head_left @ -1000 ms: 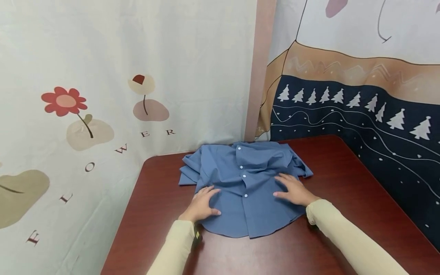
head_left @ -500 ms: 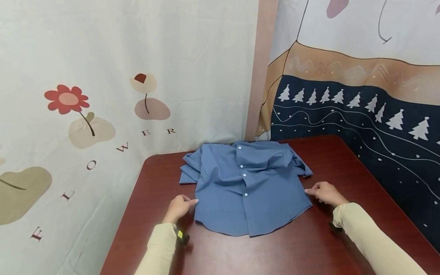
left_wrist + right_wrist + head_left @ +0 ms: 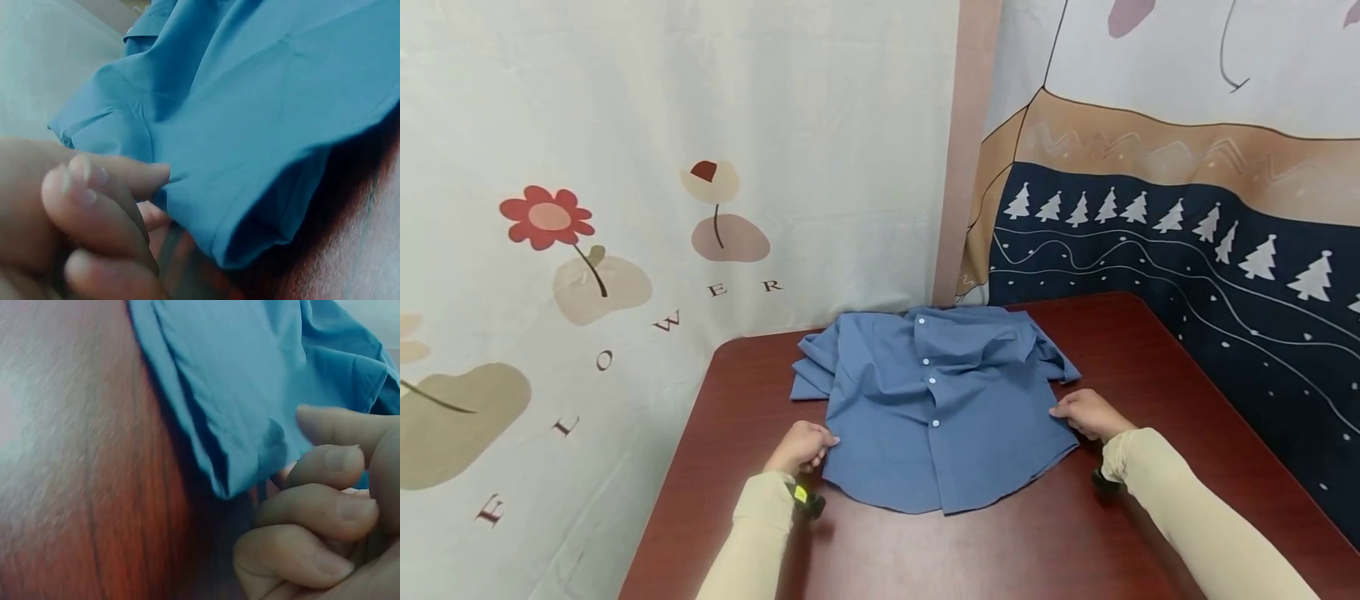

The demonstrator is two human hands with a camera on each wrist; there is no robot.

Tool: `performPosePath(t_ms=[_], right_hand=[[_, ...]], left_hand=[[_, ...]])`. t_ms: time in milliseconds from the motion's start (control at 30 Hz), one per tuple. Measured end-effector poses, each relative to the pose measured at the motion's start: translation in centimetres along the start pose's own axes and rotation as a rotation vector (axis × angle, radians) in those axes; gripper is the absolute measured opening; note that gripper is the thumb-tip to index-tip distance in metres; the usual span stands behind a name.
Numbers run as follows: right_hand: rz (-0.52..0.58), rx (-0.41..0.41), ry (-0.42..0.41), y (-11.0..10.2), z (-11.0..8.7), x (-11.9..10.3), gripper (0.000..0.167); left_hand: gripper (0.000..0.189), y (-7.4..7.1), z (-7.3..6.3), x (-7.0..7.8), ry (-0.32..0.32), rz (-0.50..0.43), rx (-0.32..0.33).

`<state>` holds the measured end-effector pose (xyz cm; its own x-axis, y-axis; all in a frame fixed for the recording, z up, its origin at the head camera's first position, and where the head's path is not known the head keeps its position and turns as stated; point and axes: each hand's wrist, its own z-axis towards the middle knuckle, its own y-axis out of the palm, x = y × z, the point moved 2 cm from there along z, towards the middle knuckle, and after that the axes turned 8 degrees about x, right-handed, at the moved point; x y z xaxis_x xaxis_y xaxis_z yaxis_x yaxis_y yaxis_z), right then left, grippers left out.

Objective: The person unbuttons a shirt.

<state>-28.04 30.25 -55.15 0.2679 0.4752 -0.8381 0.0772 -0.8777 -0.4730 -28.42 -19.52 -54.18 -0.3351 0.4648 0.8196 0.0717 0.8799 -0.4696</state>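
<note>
A blue button-up shirt [image 3: 880, 450] lies front side up on the table, its curved hem toward me and white buttons down the middle. Its sleeves are bunched at both sides near the far edge. My left hand [image 3: 801, 447] pinches the shirt's left side edge a little above the hem, the thumb [image 3: 147, 175] on top of the cloth. On the opposite side edge, my right hand [image 3: 1092, 414] pinches the cloth between thumb [image 3: 331, 424] and forefinger, with the other fingers curled. Both wrist views show the hem corner hanging slightly open in layers beside the fingers.
The reddish-brown table [image 3: 895, 558] has rounded far corners. Behind it hangs a pale curtain [image 3: 835, 125] with flower prints, and at the right a dark cloth [image 3: 1075, 275] with white trees. A dark band with a small device [image 3: 808, 500] sits on my left wrist.
Both hands were spread over the shirt's lower front a second ago. They moved outward to its two side edges and now pinch the cloth there. The shirt lies nearly unmoved.
</note>
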Motion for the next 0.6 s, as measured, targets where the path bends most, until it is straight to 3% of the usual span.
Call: performPosePath(t_ms=[133,267,367,600], right_hand=[[0.040,0.034,-0.015,0.2,-0.1,-0.7,0.012],[0.154,0.057,-0.018,0.1,-0.1,-1.8,0.032],[0.255,0.050,-0.050,-0.3,-0.2,-2.8,0.033],[0.496,0.026,-0.200,-1.2,-1.0,-5.3,0.015]], left_hand=[[0.004,0.3,0.3,0.1,-0.049,-0.086,-0.007],[0.010,0.0,0.4,0.5,-0.058,-0.200,-0.022],[0.011,-0.5,0.3,1.2,-0.033,-0.266,-0.035],[0.005,-2.2,-0.3,3.8,0.063,-0.442,-0.043]])
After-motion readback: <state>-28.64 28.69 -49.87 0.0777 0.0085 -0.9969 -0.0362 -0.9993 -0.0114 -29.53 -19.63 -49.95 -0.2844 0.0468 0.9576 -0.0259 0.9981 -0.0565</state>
